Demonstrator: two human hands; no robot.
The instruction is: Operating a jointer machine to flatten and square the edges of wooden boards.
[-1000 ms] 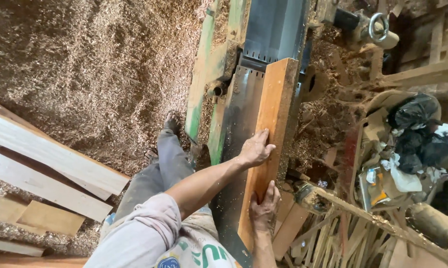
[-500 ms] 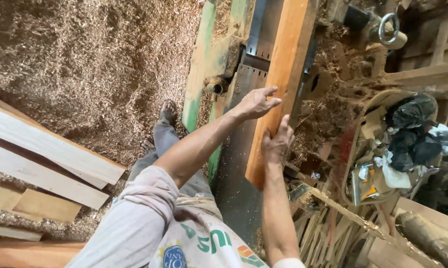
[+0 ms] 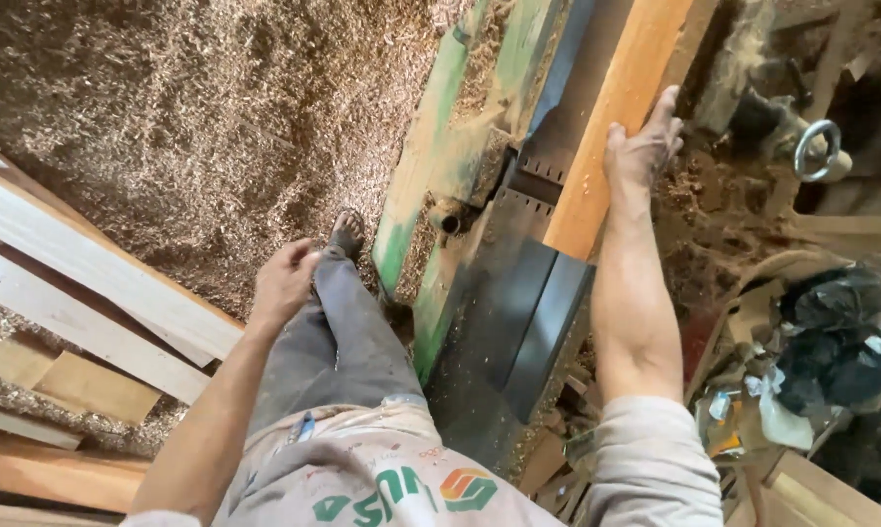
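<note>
1. Right hand [image 3: 643,146]: I have it laid flat on the orange-brown plank [image 3: 624,107], palm down near the plank's trailing end, fingers spread and extended along the right edge. It presses rather than grips; nothing is enclosed in it.
2. Plank: it lies lengthwise on the dark steel bed of the planing machine [image 3: 518,312], running up and out of the top of the view, its near end just past the slotted cutter opening [image 3: 530,185].
3. Left hand [image 3: 284,283]: it hangs free at my side above my trouser leg, fingers loosely curled, holding nothing, well apart from the machine.
4. Surroundings: wood shavings [image 3: 196,107] cover the floor to the left; pale boards [image 3: 89,283] are stacked at lower left; the green machine frame [image 3: 430,146] carries heaps of sawdust; clutter and a metal ring [image 3: 817,148] sit to the right.
5. Judgement on technique: I would keep the pressure downward and even, so that the plank stays flat on the bed and does not rock.
6. I would keep the fingertips on top of the plank or its outer edge, never trailing behind the end where the cutter opening lies.
7. My bare foot [image 3: 347,232] stands close to the machine base; a steady stance matters on loose shavings.
</note>
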